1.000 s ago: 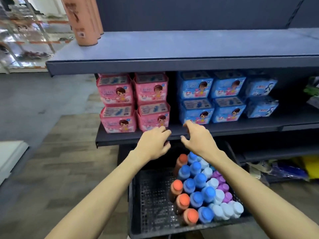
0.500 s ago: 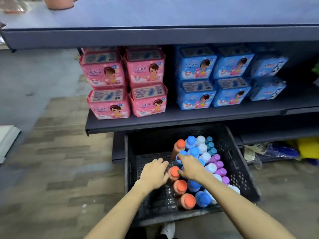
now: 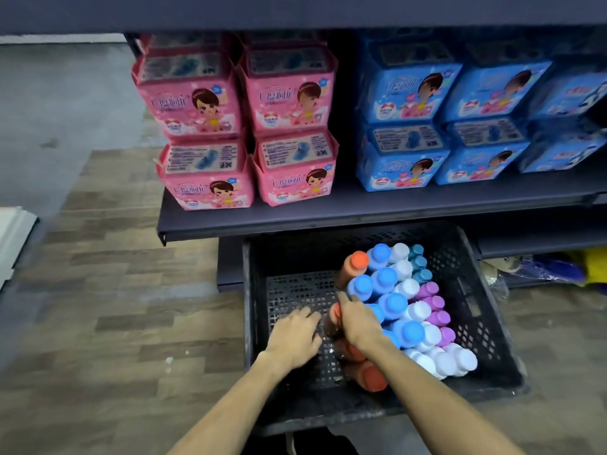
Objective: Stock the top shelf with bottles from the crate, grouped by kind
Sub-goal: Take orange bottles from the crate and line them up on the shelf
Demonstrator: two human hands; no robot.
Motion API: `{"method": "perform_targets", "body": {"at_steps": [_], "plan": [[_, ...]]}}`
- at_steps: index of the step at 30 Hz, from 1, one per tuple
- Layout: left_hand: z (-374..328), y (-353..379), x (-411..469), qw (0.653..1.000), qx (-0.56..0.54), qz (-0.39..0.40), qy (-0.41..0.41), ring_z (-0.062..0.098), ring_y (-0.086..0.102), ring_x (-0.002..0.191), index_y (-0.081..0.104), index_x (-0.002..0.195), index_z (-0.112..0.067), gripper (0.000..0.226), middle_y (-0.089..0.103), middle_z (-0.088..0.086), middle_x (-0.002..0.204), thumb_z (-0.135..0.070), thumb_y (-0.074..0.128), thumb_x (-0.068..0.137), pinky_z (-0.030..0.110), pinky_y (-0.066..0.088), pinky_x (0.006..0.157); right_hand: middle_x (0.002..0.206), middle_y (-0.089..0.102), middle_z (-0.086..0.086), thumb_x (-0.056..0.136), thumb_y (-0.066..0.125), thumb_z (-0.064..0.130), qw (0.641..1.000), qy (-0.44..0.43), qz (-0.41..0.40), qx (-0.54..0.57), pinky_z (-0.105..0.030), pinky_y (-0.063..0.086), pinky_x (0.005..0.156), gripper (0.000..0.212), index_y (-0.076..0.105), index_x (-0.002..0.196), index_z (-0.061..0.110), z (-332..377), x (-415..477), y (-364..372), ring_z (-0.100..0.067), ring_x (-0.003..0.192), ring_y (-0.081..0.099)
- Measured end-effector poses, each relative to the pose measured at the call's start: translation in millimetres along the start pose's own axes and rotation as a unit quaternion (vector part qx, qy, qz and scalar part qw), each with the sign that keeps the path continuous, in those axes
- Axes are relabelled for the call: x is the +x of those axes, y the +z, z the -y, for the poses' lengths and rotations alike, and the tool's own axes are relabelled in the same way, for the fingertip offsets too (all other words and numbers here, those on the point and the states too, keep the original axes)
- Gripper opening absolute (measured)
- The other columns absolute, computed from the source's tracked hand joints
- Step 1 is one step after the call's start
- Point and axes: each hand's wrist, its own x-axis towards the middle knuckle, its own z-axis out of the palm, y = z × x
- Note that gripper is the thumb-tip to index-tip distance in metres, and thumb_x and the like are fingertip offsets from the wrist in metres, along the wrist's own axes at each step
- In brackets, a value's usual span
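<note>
We're seeing wood-look plank floor [image 3: 124,290] on our left, a dark metal shelf [image 3: 361,213] ahead, pink packs [image 3: 243,126] and blue packs [image 3: 427,126] stacked on it.

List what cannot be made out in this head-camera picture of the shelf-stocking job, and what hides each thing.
1. Top shelf: head view, cut off by the upper edge; its load is unseen.
2. Orange-capped bottle: head view, the right hand partly covers it; whether fingers close round it is unclear.
3. Labels of the bottles in the crate: head view, looking down, shows mostly caps.
</note>
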Motion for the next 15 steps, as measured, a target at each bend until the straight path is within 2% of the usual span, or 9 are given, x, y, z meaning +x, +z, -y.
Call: {"method": "perform_targets", "body": {"at_steps": [3,6,10,13,15], "plan": [[9,2,3,1.0,-0.006,0.001,-0.004,0.024,0.051,0.114,0.05,0.125,-0.016,0.038,0.053,0.003,0.121,-0.034,0.044,0.092,0.04,0.05,0.086,0.135,0.053,-0.019,0.093,0.05,0.008,0.998,0.016,0.034,0.049,-0.039,0.046,0.094,0.06,0.031,0.148,0.02,1,7,3,-0.037,0.119,0.058],[18,1,8,0.999,-0.029,-0.005,-0.014,0.023,0.052,0.11,0.052,0.119,-0.017,0.033,0.053,0.003,0.117,-0.033,0.045,0.091,0.04,0.051,0.082,0.136,0.056,-0.012,0.091,0.062,0.028,0.993,0.033,0.04,0.105,-0.037,0.047,0.097,0.063,0.035,0.147,0.023,4,12,4,-0.032,0.123,0.056],[29,3,14,0.998,-0.059,-0.022,-0.029,0.023,0.055,0.105,0.054,0.116,-0.018,0.031,0.055,0.002,0.113,-0.032,0.045,0.091,0.035,0.049,0.076,0.122,0.065,-0.004,0.081,0.068,0.04,0.987,0.089,0.013,0.131,-0.036,0.051,0.086,0.052,0.049,0.128,0.031,14,21,7,-0.03,0.111,0.062],[35,6,17,0.997,-0.071,-0.025,-0.036,0.022,0.056,0.103,0.054,0.114,-0.019,0.029,0.054,0.001,0.111,-0.033,0.046,0.09,0.033,0.047,0.072,0.116,0.066,-0.004,0.081,0.065,0.039,0.982,0.124,-0.025,0.142,-0.035,0.045,0.074,0.042,0.052,0.121,0.033,21,26,12,-0.031,0.105,0.064],[37,8,18,0.996,-0.074,-0.026,-0.039,0.021,0.055,0.103,0.054,0.113,-0.02,0.028,0.054,0.0,0.11,-0.033,0.046,0.09,0.032,0.046,0.071,0.111,0.067,-0.003,0.079,0.066,0.037,0.981,0.13,-0.04,0.14,-0.034,0.045,0.071,0.039,0.053,0.115,0.033,22,28,16,-0.03,0.101,0.065]]}}
